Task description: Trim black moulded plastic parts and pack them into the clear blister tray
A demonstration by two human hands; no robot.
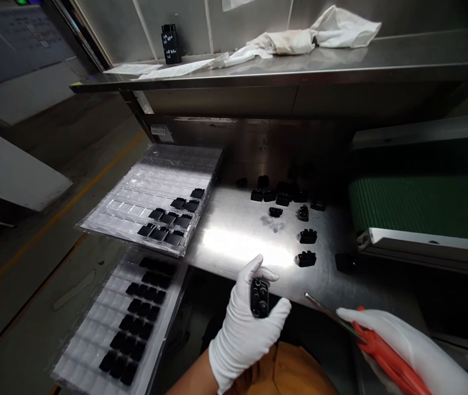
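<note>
White-gloved, my left hand (248,323) holds a small black part (259,298) in its palm, with the thumb and fingers around its edges. My right hand (406,345), also gloved, is wrapped round a red-handled tool (385,354) at the lower right. The tool's thin metal tip points up and left, apart from the black part. Beyond my hands, several similar black pieces (308,236) lie on the steel table (225,241), some single and some clustered near its back.
Two clear trays, an upper one (114,211) and a lower one (79,343), hold rows of black pieces at the left. A green conveyor belt (423,208) stands at the right. White cloths (287,41) and a black box (170,45) rest on the shelf (365,60) above.
</note>
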